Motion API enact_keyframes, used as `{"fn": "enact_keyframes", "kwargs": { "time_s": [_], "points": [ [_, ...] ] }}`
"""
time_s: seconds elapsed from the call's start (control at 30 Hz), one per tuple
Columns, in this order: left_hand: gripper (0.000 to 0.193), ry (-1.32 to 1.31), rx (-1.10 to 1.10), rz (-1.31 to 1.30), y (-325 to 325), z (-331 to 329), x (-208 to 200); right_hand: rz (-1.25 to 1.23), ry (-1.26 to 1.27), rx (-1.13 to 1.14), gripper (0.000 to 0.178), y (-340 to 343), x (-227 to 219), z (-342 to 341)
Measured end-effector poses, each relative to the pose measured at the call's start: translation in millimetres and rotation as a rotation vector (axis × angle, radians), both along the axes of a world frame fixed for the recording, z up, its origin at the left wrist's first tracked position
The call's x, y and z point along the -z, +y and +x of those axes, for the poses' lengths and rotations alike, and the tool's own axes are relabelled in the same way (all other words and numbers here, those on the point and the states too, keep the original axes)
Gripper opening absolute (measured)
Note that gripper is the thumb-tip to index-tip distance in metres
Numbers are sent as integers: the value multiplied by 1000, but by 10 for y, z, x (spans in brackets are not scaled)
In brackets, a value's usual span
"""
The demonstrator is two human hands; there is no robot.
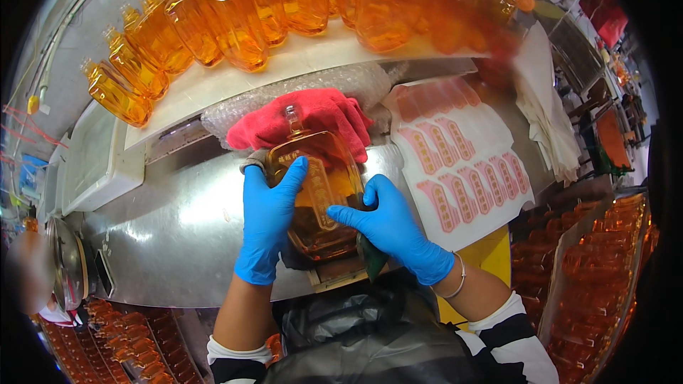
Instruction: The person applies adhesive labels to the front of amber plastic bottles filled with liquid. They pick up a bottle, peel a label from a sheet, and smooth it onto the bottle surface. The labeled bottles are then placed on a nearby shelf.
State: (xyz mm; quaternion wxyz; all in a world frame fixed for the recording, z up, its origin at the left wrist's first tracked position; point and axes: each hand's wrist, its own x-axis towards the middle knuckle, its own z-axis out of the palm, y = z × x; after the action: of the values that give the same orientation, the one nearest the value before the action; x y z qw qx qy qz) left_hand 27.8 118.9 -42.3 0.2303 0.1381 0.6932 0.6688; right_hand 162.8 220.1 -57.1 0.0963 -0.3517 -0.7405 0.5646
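A flat amber glass bottle (295,217) lies tilted in front of me, its clear neck pointing away over a red cloth (334,117). On its upper face is a long ornate label (318,195). My left hand (267,210), in a blue glove, grips the bottle's left side, with the thumb on the face beside the label. My right hand (388,224), also gloved in blue, is at the bottle's right side. Its thumb presses the label's lower end and its other fingers are curled, partly hidden. A dark green cloth (373,259) hangs below the right hand.
A sheet of pink labels (462,171) lies right of the bottle on the metal table (185,231). Bubble wrap (313,84) lies behind the red cloth. Several amber bottles (228,25) stand on a white shelf beyond. Crates of bottles (594,270) stand at lower right.
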Motion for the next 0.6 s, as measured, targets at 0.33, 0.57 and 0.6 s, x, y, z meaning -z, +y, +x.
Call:
{"fn": "enact_keyframes", "kwargs": {
  "time_s": [0.33,0.57,0.6],
  "points": [
    [45,-158,-23,34,-56,-15,13,-236,97,-70,34,146,-40,69],
    [38,-408,26,224,-247,-89,188,-549,-2,117,31,256,-93,243],
    [38,-401,29,213,-239,-105,170,-533,6,98,31,248,-97,233]
  ]
}}
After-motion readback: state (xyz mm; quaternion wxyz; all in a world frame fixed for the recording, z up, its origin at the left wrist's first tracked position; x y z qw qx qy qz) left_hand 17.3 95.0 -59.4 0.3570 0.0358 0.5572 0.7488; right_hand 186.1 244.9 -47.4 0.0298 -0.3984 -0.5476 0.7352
